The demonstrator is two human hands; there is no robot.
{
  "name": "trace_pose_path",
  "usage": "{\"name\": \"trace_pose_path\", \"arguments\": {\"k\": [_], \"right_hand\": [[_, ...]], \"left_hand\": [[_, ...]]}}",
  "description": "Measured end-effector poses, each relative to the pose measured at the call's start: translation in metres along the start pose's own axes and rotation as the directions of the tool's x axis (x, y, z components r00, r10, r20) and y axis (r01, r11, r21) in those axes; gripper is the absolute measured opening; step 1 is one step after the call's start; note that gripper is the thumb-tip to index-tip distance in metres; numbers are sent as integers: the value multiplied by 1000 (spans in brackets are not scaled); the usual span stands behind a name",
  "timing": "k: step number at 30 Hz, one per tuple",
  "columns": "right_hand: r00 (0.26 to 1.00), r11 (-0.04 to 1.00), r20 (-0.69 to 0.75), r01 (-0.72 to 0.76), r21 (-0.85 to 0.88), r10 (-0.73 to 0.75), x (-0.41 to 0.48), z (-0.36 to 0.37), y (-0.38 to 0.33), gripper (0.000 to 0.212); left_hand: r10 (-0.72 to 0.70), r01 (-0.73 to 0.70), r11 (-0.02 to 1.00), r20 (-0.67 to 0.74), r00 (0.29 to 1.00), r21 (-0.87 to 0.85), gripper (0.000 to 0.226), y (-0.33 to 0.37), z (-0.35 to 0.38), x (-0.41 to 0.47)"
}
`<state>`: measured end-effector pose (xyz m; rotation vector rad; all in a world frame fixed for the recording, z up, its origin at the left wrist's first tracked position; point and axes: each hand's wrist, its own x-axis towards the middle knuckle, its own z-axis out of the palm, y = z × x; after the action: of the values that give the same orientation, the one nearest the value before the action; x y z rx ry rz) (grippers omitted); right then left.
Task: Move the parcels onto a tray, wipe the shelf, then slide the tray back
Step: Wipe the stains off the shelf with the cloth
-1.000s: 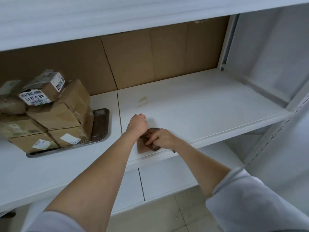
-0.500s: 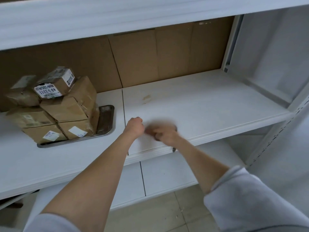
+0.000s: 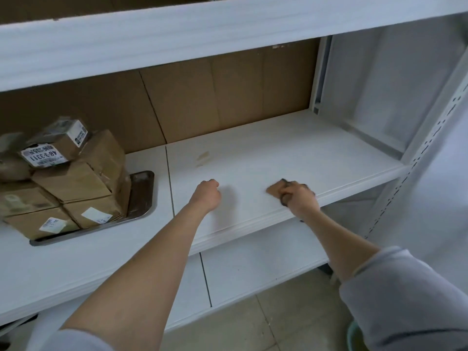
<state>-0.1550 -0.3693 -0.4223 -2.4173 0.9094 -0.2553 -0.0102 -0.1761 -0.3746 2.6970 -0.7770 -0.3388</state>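
While the right hand [image 3: 300, 198] grips a cloth [image 3: 274, 190] mid-wipe, left hand [image 3: 207, 195] fisted empty, parcels [image 3: 73, 183] sit on the tray [image 3: 141, 196]; sliding back remains.

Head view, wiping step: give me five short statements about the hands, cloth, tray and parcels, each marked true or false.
1. The right hand grips a brown cloth on the shelf. True.
2. The left hand grips the tray. False: it is a fist holding nothing, apart from the tray.
3. The parcels are stacked on the tray. True.
4. The tray sits at the right end of the shelf. False: it sits on the left part, left of both hands.
5. A faint brownish mark shows on the shelf behind the hands. True.
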Motion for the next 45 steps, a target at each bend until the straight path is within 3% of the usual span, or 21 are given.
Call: {"name": "trace_pose_path", "arguments": {"k": [3, 5, 11, 13, 15, 17, 19, 20, 21, 23, 25, 29, 34, 38, 42, 45], "right_hand": [[980, 977, -28, -197, -76, 195, 4, -3, 8, 42], [971, 962, -47, -238, -130, 234, -1, -1, -3, 41], [990, 970, 143, 29, -239, 5, -22, 16, -53, 29], [967, 995, 255, 49, -85, -26, -25, 19, -67, 26], [937, 960, 343, -37, 279, -64, -23, 11, -77, 25], [961, 834, 272, -109, 541, -51, -13, -3, -75, 23], [975, 744, 219, -163, 647, 23, -1, -16, -66, 17], [977, 765, 199, -185, 617, 75, 5, -22, -59, 13], [978, 850, 162, -194, 489, 130, 11, -25, -50, 17], [976, 968, 7, -215, 129, 216, 17, -24, -31, 35], [988, 990, -51, -143, 12, 144, 17, -16, -25, 43], [998, 987, 62, -19, -159, 29, 21, 10, -18, 42], [993, 979, 97, -53, -198, 73, 46, 32, -22, 44], [973, 979, 212, 127, -161, -91, 57, 69, -71, 48], [854, 910, 386, 408, -79, -349, 41, 111, -141, 41], [757, 862, 474, 507, 9, -450, 24, 125, -172, 36]], "left_hand": [[-7, 7, 1000, 10, 1000, 10, 43, -4, 2, 2], [-10, 10, 1000, 23, 1000, 16, 44, -2, 3, 4], [33, -33, 999, 36, 999, 4, 42, 22, 8, 13], [53, -53, 999, 43, 998, 2, 41, 31, 9, 14], [71, -70, 997, 44, 997, -6, 42, 39, 8, 18], [72, -71, 997, 28, 997, -12, 43, 44, 5, 21], [72, -72, 997, 14, 997, -19, 44, 42, 1, 25], [72, -72, 997, 11, 997, -21, 44, 40, 1, 26], [69, -69, 997, 13, 998, -20, 44, 38, 0, 27], [57, -57, 998, 14, 998, -13, 45, 31, 0, 29], [44, -44, 999, 13, 999, -3, 44, 24, 0, 32], [38, -38, 999, 22, 999, 3, 43, 15, 1, 36], [12, -12, 1000, 29, 1000, -5, 44, -6, -2, 39], [-23, 23, 1000, 16, 1000, 5, 40, -29, -8, 42], [-70, 69, 998, -39, 997, -11, 36, -52, -16, 46], [-98, 98, 995, -65, 993, -4, 37, -63, -21, 48]]}}
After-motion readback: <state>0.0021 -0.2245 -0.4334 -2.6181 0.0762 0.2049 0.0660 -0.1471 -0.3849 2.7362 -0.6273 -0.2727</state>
